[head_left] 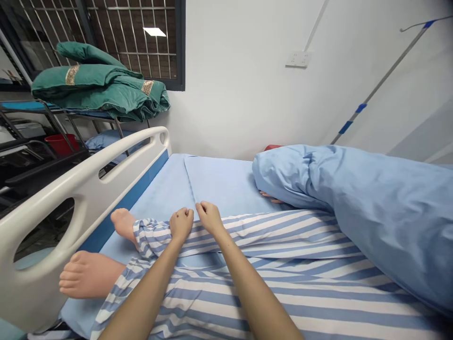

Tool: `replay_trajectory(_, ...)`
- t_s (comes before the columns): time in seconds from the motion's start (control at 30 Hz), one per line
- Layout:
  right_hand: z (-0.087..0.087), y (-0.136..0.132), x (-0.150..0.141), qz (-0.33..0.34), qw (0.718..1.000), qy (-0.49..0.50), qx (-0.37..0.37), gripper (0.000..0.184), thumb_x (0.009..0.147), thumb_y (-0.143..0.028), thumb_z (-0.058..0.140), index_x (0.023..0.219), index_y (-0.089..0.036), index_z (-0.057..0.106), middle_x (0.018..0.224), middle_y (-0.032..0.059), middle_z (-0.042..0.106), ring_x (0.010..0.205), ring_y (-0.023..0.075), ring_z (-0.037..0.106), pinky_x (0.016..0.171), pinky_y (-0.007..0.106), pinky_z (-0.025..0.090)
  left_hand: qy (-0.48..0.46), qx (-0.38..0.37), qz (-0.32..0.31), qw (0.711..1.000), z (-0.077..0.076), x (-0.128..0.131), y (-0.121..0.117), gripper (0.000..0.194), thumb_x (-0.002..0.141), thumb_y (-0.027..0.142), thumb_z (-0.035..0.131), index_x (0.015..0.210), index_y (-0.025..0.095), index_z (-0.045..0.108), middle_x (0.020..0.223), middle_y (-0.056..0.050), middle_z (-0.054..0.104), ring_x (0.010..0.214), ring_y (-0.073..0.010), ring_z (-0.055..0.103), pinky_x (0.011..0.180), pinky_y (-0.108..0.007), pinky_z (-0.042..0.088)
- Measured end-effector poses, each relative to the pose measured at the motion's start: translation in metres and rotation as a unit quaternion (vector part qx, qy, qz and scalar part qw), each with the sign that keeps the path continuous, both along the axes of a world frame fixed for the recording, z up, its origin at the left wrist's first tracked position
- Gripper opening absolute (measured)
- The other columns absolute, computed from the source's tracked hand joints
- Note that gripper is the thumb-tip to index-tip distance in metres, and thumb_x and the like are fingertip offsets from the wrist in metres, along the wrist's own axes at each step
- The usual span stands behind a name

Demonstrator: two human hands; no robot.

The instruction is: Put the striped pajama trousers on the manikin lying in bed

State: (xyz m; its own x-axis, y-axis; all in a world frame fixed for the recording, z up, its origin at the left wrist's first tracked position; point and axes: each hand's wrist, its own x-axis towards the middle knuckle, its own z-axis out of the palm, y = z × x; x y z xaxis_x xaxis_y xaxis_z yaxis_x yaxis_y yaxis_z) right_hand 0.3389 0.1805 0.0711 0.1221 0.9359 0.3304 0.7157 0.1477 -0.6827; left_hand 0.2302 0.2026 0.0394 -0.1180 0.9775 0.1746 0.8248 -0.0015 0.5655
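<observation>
My left hand (181, 223) and my right hand (208, 216) are side by side, both closed in a pinch on the far edge of a blue-and-white striped trouser leg (255, 231). The trousers clothe a figure lying on the bed, whose two bare feet (88, 274) stick out near the footboard. A light blue quilt (371, 198) is bunched over the figure's upper part at the right. Under the legs lies the light blue bed sheet (212, 182).
A white and blue footboard rail (81, 189) runs along the left. Behind it a metal rack holds a folded green blanket (102, 85) and a red basin (62, 143). An IV pole (375, 89) leans against the white wall, which carries a socket (299, 58).
</observation>
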Motion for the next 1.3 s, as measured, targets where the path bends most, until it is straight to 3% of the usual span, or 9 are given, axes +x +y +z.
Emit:
replay_trajectory(0.17, -0.032, 0.001, -0.003, -0.069, 0.997, -0.034, -0.004, 0.033, 0.087, -0.029, 0.037, 0.059, -0.019, 0.050, 0.052, -0.0014, 0.049, 0.050, 0.0110, 0.037, 0.052, 0.026, 0.018, -0.008, 0.017, -0.014, 1.000, -0.004, -0.001, -0.001, 0.030, 0.077, 0.034, 0.039, 0.050, 0.020, 0.046, 0.052, 0.000, 0.050, 0.054, -0.0124, 0.039, 0.055, -0.025, 0.021)
replay_trajectory(0.3, -0.032, -0.001, 0.000, -0.059, 0.998, -0.006, 0.014, 0.034, 0.088, -0.031, 0.036, 0.059, -0.019, 0.049, 0.053, -0.0011, 0.050, 0.050, 0.0109, 0.038, 0.053, 0.025, 0.019, -0.046, 0.042, -0.039, 0.997, 0.005, 0.005, 0.003, 0.031, 0.074, 0.033, 0.042, 0.046, 0.019, 0.038, 0.045, 0.003, 0.037, 0.050, -0.0103, 0.031, 0.053, -0.025, 0.021)
replay_trajectory(0.43, -0.028, 0.000, 0.005, -0.049, 0.996, 0.066, 0.030, 0.036, 0.088, -0.032, 0.035, 0.056, -0.019, 0.044, 0.051, -0.0024, 0.047, 0.051, 0.0107, 0.039, 0.053, 0.025, 0.021, -0.169, 0.059, -0.058, 0.982, 0.022, 0.026, 0.010, 0.030, 0.071, 0.030, 0.044, 0.045, 0.019, 0.034, 0.045, 0.006, 0.028, 0.049, -0.0081, 0.029, 0.051, -0.022, 0.023)
replay_trajectory(0.57, -0.029, 0.002, 0.011, -0.050, 0.983, 0.165, 0.055, 0.037, 0.087, -0.035, 0.034, 0.054, -0.020, 0.038, 0.049, -0.0043, 0.041, 0.051, 0.0103, 0.038, 0.052, 0.023, 0.024, -0.245, 0.031, -0.040, 0.968, 0.019, 0.051, 0.005, 0.030, 0.076, 0.031, 0.039, 0.049, 0.018, 0.043, 0.047, 0.004, 0.039, 0.050, -0.0084, 0.034, 0.050, -0.022, 0.026)
replay_trajectory(0.77, -0.032, 0.006, 0.016, -0.055, 0.965, 0.248, 0.066, 0.037, 0.085, -0.038, 0.037, 0.053, -0.020, 0.035, 0.048, -0.0058, 0.036, 0.050, 0.0096, 0.035, 0.049, 0.022, 0.026, -0.128, -0.013, -0.033, 0.991, 0.007, 0.062, -0.008, 0.038, 0.082, 0.037, 0.036, 0.061, 0.018, 0.060, 0.064, -0.004, 0.062, 0.057, -0.0113, 0.046, 0.055, -0.024, 0.029)
replay_trajectory(0.9, -0.029, 0.006, 0.017, -0.074, 0.978, 0.189, 0.040, 0.036, 0.086, -0.034, 0.033, 0.054, -0.020, 0.038, 0.050, -0.0042, 0.040, 0.051, 0.0103, 0.038, 0.049, 0.022, 0.026, -0.107, -0.030, -0.026, 0.993, 0.008, 0.059, -0.007, 0.039, 0.084, 0.037, 0.034, 0.069, 0.019, 0.065, 0.072, -0.006, 0.066, 0.060, -0.0130, 0.050, 0.056, -0.024, 0.030)
replay_trajectory(1.1, -0.001, -0.001, 0.037, -0.014, 0.991, -0.130, 0.002, 0.023, 0.084, -0.030, 0.041, 0.067, -0.019, 0.053, 0.056, 0.0015, 0.052, 0.052, 0.0131, 0.041, 0.053, 0.025, 0.023, -0.065, -0.025, -0.031, 0.997, 0.008, 0.058, -0.009, 0.035, 0.083, 0.037, 0.037, 0.069, 0.020, 0.064, 0.075, -0.008, 0.067, 0.066, -0.0157, 0.053, 0.056, -0.025, 0.028)
replay_trajectory(1.17, 0.002, -0.002, 0.043, 0.008, 0.990, -0.141, 0.012, 0.023, 0.083, -0.031, 0.042, 0.066, -0.020, 0.053, 0.056, 0.0010, 0.052, 0.052, 0.0126, 0.041, 0.054, 0.025, 0.022, -0.052, -0.020, -0.039, 0.998, 0.007, 0.059, -0.009, 0.032, 0.082, 0.037, 0.039, 0.072, 0.021, 0.065, 0.077, -0.008, 0.068, 0.067, -0.0160, 0.054, 0.056, -0.025, 0.028)
replay_trajectory(1.3, -0.014, -0.001, 0.044, -0.017, 1.000, -0.009, 0.015, 0.031, 0.085, -0.031, 0.038, 0.056, -0.020, 0.044, 0.052, -0.0032, 0.044, 0.051, 0.0104, 0.038, 0.053, 0.023, 0.024, -0.035, -0.016, -0.033, 0.999, 0.004, 0.060, -0.009, 0.031, 0.081, 0.036, 0.040, 0.064, 0.020, 0.060, 0.069, -0.005, 0.065, 0.062, -0.0145, 0.051, 0.055, -0.025, 0.026)
